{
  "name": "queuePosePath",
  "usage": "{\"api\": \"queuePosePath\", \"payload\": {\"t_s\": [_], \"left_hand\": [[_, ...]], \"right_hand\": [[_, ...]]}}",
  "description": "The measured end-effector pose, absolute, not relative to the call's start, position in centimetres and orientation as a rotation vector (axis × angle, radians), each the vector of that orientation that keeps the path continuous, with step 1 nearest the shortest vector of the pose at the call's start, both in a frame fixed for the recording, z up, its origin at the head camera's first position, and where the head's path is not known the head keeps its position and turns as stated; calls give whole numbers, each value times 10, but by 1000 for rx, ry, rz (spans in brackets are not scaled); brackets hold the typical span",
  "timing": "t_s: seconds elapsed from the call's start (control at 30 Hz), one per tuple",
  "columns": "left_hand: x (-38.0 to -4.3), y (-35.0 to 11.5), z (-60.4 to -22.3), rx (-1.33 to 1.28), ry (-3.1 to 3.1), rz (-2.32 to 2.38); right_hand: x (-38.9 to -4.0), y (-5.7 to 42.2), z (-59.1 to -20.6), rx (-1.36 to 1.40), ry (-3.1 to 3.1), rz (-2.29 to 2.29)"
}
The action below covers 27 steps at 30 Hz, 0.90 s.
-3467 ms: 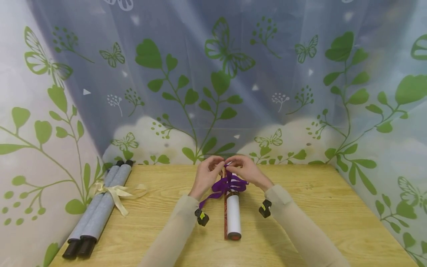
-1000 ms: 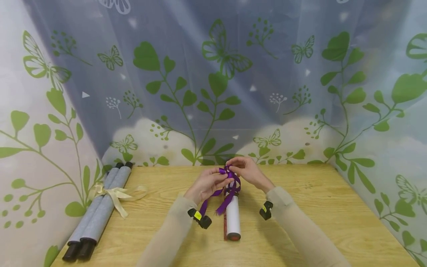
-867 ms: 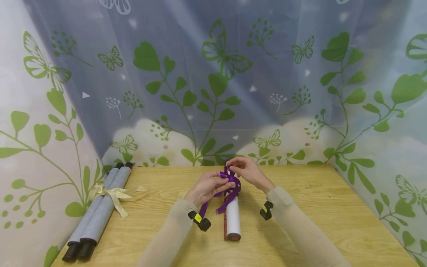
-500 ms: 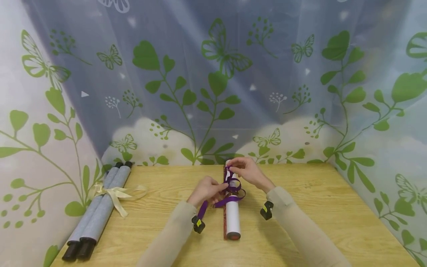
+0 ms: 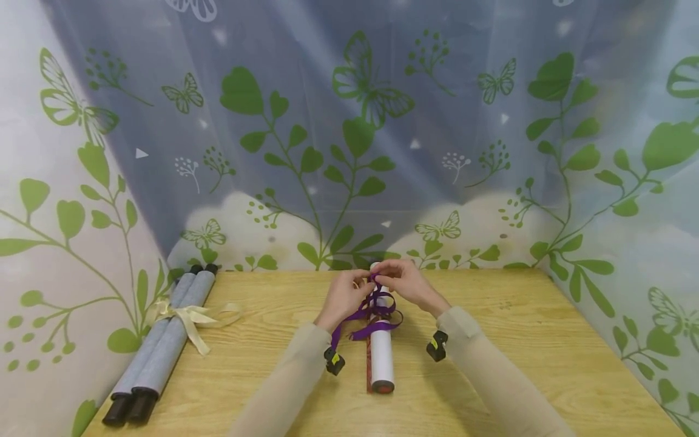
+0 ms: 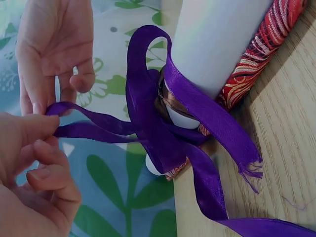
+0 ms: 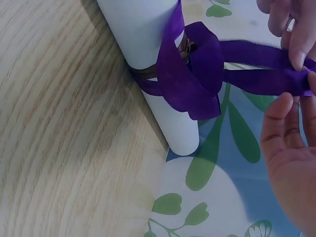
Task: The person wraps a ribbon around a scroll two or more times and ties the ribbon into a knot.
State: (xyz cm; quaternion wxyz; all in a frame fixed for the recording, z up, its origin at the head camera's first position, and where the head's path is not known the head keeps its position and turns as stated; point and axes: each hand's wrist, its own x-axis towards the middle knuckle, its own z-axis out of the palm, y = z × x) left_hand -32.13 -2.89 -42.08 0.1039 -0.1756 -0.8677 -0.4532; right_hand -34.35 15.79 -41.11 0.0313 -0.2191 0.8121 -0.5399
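Observation:
A white scroll (image 5: 381, 352) with a red patterned strip (image 5: 369, 364) along its left side lies lengthwise on the table. A purple ribbon (image 6: 148, 98) circles it over a brown band (image 7: 145, 73), with loose loops and a frayed tail. In the head view, my left hand (image 5: 344, 297) and right hand (image 5: 406, 281) meet above the far part of the scroll. Left thumb and finger pinch the end of a drawn-out ribbon loop; right fingertips pinch it beside them. Part of the grip is hidden in each wrist view.
Two grey-blue scrolls (image 5: 173, 346) with black ends lie at the table's left, tied by a cream ribbon bow (image 5: 188, 315). A leaf-printed curtain (image 5: 306, 152) hangs behind the wooden table (image 5: 491, 364).
My left hand dropped along the ribbon, then rose back to the right fingertips. A ribbon tail that hung down now lies across the scroll. The right hand has barely moved.

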Motion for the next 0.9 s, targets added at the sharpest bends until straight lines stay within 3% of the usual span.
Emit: {"api": "queuePosePath", "payload": {"t_s": [0.17, 0.43, 0.9], "left_hand": [[-323, -28, -420, -440, -2540, -1289], [-323, -28, -420, -355, -2537, -1332], [-319, -25, -419, -370, -2529, -1358]], "right_hand": [[-341, 162, -413, -641, 2617, -1596], [-328, 182, -431, -513, 2849, -954], [-331, 206, -443, -467, 2157, -1535]]}}
